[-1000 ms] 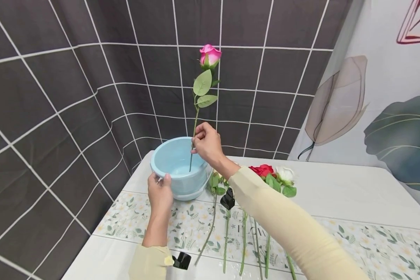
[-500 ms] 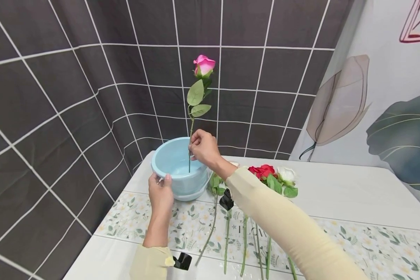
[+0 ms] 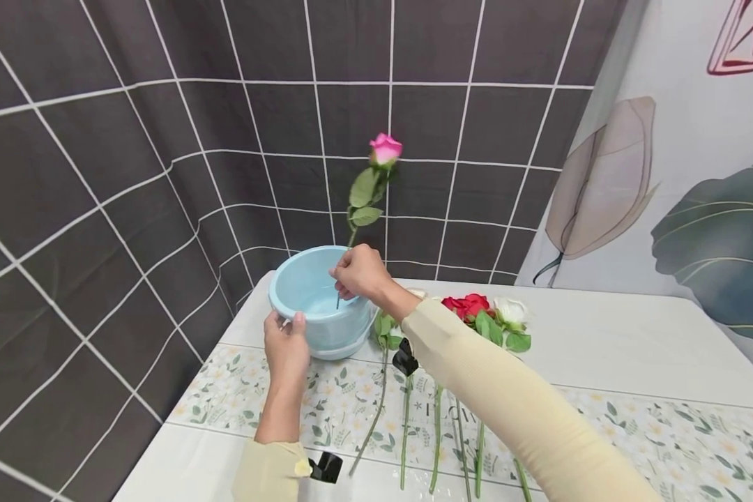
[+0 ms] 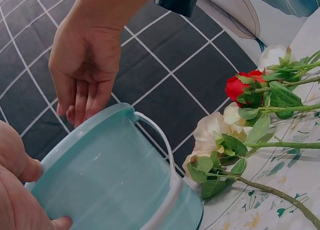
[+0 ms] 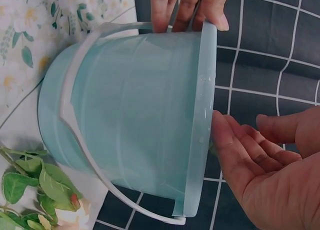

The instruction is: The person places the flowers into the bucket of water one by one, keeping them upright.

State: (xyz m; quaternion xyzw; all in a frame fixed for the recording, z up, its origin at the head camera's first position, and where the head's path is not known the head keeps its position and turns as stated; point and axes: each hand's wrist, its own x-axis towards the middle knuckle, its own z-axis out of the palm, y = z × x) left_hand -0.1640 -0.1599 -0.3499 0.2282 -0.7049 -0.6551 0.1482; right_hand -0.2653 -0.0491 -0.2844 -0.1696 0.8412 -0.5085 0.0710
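Observation:
A light blue bucket (image 3: 335,331) with a white handle (image 5: 67,100) stands upright on the table. My left hand (image 3: 287,352) grips its near left rim, thumb over the edge. A pink rose (image 3: 385,150) stands inside it, leaning to the right and away. Part of its green stem is hidden behind my right hand (image 3: 360,270). That hand is over the bucket's opening at the right rim. In the right wrist view, its thumb and loosely bent fingers (image 5: 245,145) are apart, with no stem between them.
Red roses (image 3: 467,307), a white rose (image 3: 510,312) and pale roses (image 4: 205,132) lie right of the bucket. Their stems point toward the table's front edge. The floral-patterned table (image 3: 602,335) meets a dark gridded backdrop (image 3: 427,118) behind and at left.
The rose has sunk lower into the bucket, and its bloom tips right and away. My right hand has come down and no longer pinches its stem. My left hand stays at the rim.

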